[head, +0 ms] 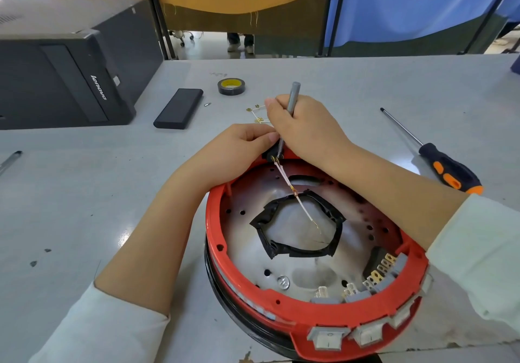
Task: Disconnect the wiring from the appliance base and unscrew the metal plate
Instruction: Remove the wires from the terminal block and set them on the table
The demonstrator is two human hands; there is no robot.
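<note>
Two hands are working at the far rim of the red base (pixel 295 326), which is sitting upside down on the table (pixel 84 193): right hand (pixel 304 129) fingers are wrapping a grey tool (pixel 294 92) whose tip is meeting a terminal, while left hand (pixel 239 143) fingers are pinching beside it. Attached there, the wire (pixel 295 193) is looking thin, limp and fragile, so it is best taken at its connector. Inside, the plate (pixel 247 250) is looking stiff and possibly sharp-edged; open table is lying left, with a spare screwdriver (pixel 447 165) close on the right.
</note>
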